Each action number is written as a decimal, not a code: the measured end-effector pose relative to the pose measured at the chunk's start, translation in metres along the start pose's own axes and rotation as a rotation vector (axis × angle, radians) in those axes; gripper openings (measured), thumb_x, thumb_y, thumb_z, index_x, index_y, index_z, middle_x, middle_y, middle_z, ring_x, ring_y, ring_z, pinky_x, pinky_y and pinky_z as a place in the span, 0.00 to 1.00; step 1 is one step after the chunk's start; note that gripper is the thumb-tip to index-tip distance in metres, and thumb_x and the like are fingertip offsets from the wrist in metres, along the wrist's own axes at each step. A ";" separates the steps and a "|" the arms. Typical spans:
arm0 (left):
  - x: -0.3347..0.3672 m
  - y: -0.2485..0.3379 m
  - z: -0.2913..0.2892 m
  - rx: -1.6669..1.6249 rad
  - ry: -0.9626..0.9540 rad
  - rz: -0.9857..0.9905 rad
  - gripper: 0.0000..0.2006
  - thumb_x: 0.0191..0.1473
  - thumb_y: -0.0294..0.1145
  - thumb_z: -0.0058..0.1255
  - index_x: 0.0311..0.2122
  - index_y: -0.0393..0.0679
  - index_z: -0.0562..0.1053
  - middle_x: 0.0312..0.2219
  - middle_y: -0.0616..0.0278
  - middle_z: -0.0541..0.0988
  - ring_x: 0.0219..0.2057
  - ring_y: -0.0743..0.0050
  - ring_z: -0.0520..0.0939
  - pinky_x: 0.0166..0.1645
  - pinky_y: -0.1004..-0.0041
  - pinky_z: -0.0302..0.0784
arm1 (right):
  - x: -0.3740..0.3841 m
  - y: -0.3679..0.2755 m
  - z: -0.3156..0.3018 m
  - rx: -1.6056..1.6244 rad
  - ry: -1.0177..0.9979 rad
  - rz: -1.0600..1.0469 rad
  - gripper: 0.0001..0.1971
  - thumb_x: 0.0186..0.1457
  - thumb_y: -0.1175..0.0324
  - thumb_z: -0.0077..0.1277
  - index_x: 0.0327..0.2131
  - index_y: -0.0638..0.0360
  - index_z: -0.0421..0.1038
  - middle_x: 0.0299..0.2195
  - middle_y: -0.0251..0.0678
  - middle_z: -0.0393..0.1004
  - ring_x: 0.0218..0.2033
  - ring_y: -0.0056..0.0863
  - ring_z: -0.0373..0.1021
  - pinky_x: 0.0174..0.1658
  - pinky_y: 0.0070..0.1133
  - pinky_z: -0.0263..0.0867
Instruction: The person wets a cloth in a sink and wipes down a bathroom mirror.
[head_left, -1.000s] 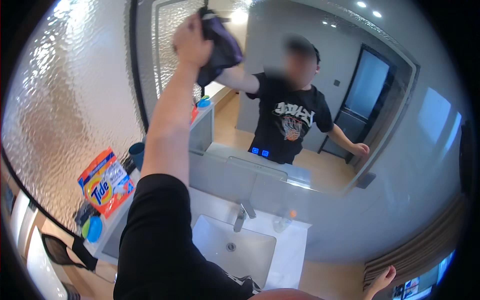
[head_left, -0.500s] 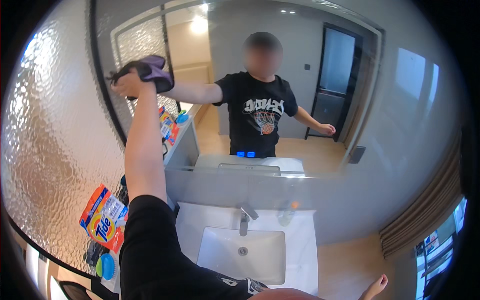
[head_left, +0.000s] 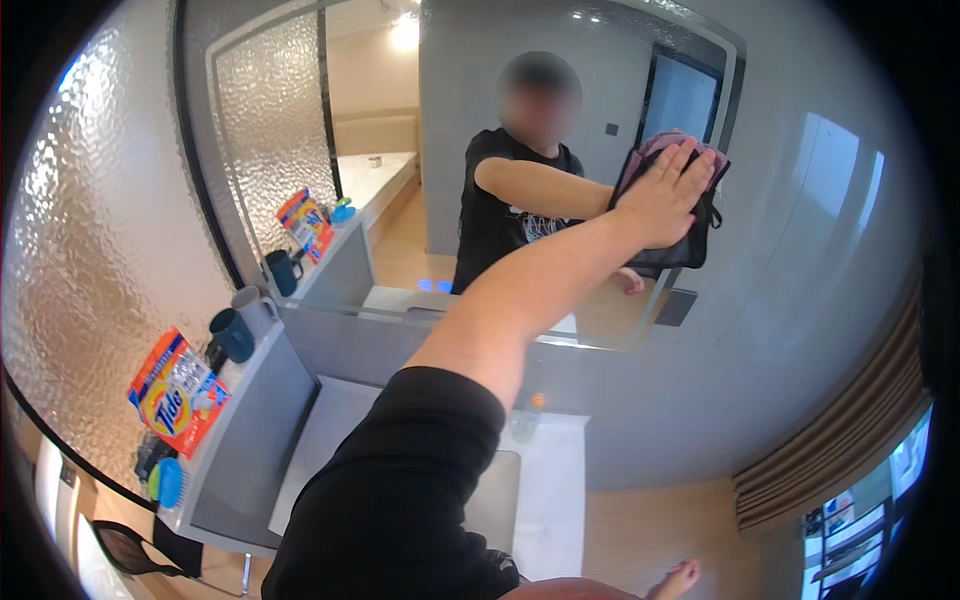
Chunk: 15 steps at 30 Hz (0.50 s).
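My left hand lies flat over a black and purple cleaning cloth, pressing it against the right part of the mirror. The fingers are long and slightly spread on top of the cloth; the thumb is hidden. A small dark loop hangs from the cloth's right edge. My left arm stretches up across the washbasin and covers much of it. Low at the right, my right hand hangs away from the counter, its fingers loosely curled with nothing visible in them.
A white counter holds the partly hidden basin and a clear bottle with an orange top. On the left ledge stand an orange detergent bag, a dark mug, a grey mug and a blue-green brush. Textured glass rises beside them.
My left hand has swept the cloth from the mirror's left edge to its right side, spreading the cloth out flat. My right hand has shifted slightly left. The mugs are now uncovered.
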<state>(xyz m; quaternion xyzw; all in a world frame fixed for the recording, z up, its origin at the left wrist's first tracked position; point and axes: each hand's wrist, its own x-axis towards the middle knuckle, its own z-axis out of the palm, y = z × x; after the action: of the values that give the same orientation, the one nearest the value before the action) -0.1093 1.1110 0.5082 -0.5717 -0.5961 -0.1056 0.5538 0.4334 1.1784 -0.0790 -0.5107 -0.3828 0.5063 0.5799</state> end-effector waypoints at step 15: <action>-0.136 -0.212 -0.185 -0.123 -0.014 -0.130 0.38 0.46 0.49 0.56 0.60 0.41 0.60 0.61 0.48 0.58 0.64 0.50 0.55 0.67 0.55 0.48 | -0.149 -0.035 -0.038 -0.212 0.231 0.175 0.11 0.56 0.63 0.50 0.40 0.56 0.67 0.24 0.27 0.65 0.22 0.17 0.59 0.23 0.19 0.55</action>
<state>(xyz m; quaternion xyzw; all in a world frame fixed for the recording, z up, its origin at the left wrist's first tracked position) -0.2150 0.8246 0.5767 -0.5655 -0.6282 -0.1739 0.5053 0.4476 1.0258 -0.0408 -0.6552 -0.3190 0.4496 0.5165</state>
